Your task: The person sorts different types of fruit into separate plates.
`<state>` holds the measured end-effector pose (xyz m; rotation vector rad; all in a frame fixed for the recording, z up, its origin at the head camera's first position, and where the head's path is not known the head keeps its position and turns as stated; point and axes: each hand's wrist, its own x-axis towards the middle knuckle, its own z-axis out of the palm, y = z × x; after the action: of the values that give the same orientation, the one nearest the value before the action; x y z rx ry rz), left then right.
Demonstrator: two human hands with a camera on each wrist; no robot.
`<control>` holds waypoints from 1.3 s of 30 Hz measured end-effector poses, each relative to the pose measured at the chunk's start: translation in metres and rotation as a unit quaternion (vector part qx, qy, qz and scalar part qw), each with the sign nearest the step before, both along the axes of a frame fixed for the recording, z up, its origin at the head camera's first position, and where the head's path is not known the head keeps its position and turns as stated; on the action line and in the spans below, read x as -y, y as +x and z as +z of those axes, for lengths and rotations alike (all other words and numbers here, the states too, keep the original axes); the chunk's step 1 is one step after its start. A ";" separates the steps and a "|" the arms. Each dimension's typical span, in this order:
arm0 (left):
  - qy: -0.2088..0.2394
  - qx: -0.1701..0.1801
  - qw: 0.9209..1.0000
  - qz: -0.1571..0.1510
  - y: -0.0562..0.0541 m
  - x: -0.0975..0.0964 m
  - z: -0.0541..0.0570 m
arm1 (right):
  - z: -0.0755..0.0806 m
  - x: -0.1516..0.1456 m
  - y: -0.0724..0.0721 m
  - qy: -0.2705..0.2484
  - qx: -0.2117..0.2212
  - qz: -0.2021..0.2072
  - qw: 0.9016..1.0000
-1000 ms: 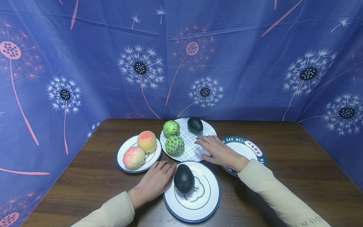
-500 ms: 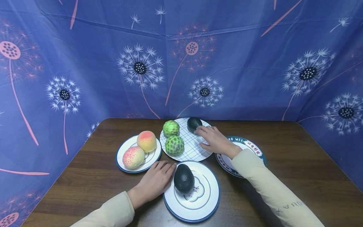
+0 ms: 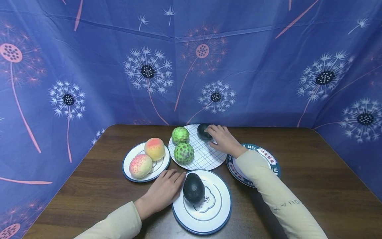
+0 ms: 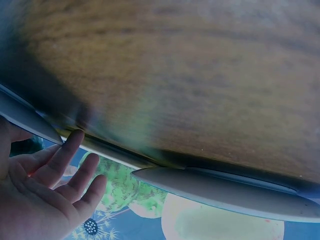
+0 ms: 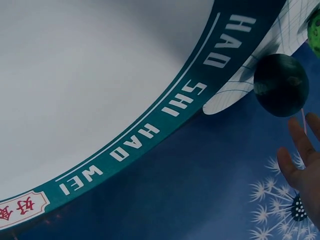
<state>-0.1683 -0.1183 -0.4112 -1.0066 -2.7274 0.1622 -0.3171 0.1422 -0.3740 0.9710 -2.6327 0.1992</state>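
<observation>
Avocado (image 3: 203,132) on grid plate (image 3: 204,156) could roll if spread right hand (image 3: 223,139) nudges it; left hand (image 3: 162,188) lies loosely spread.

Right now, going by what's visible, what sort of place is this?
Probably an indoor spot staged for a demonstration: a dandelion-print cloth hangs behind a wooden table, where three plates hold fruit.

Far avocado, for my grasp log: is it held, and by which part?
Cannot be told: in the head view, the right hand hides the right edge of the far avocado.
</observation>
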 end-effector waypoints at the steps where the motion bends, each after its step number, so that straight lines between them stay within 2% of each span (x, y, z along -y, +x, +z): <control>1: -0.001 0.002 1.000 0.001 0.000 0.000 0.000 | 0.000 0.000 -0.002 0.001 0.003 -0.005 1.000; 8: -0.007 0.013 1.000 0.005 0.000 0.000 0.001 | 0.002 0.002 -0.014 0.009 0.031 -0.034 0.999; 15: -0.004 0.019 1.000 0.006 0.000 0.000 0.001 | 0.003 0.003 -0.023 0.014 0.041 -0.052 0.998; 30: -0.004 0.013 1.000 0.004 0.000 0.000 0.001 | 0.002 0.021 -0.038 0.031 0.100 -0.102 0.989; 39: 0.002 0.017 1.000 0.001 0.000 0.001 0.000 | -0.002 0.025 -0.040 0.031 0.128 -0.120 0.984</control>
<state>-0.1683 -0.1190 -0.4108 -1.0137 -2.7581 0.1426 -0.3576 0.1174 -0.3764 0.6759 -2.9796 0.1958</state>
